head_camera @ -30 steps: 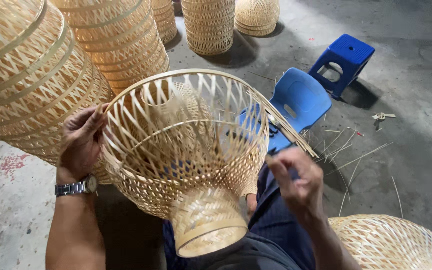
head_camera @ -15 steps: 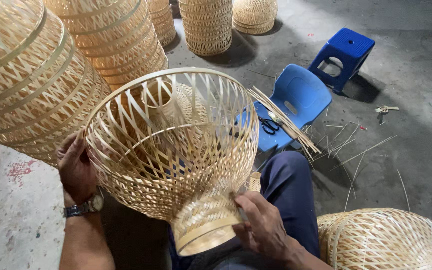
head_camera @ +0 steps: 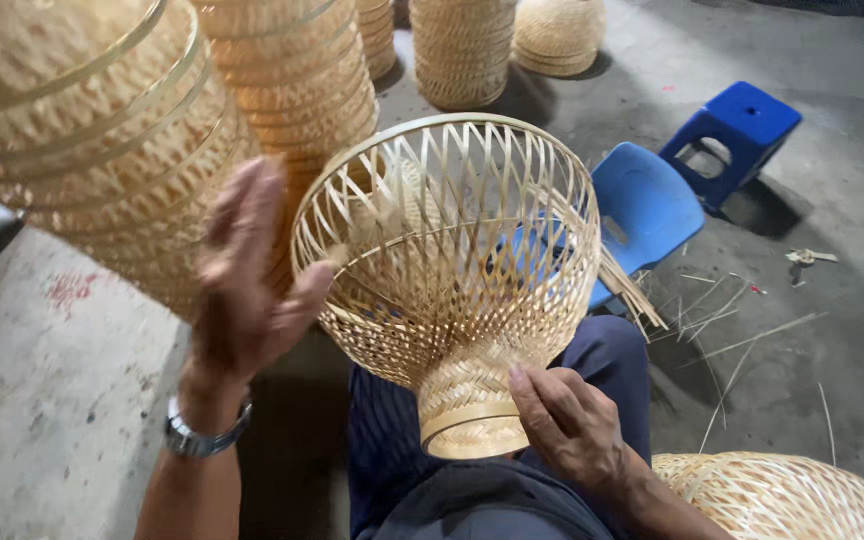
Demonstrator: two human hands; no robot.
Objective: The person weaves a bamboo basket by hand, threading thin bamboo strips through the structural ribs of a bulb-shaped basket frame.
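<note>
The person sits with a pale, open-weave bamboo basket shaped like a wide funnel [head_camera: 449, 270] resting on the lap, its broad round rim turned up and away, its narrow, tightly woven neck pointing down toward the body. The right hand [head_camera: 574, 432] holds this neck from the side: the fingers [head_camera: 542, 400] lie close together and press on the woven band, with the thumb against the lower ring. The left hand [head_camera: 242, 275] is raised just beside the basket's rim, blurred; its fingers are stretched out and a little apart, and only the thumb seems to touch the weave, though I cannot tell this for sure. A silver metal wristwatch [head_camera: 202, 436] sits on that wrist. Behind the left fingers stand tall stacks of similar woven bamboo baskets [head_camera: 102, 130]. Beyond the basket's rim are a blue plastic chair [head_camera: 647, 205] and a small blue plastic stool [head_camera: 737, 130] on the grey concrete floor [head_camera: 832, 330], where thin loose bamboo strips [head_camera: 742, 340] lie scattered. Just under the right wrist lies another woven bamboo dome [head_camera: 782, 495].
</note>
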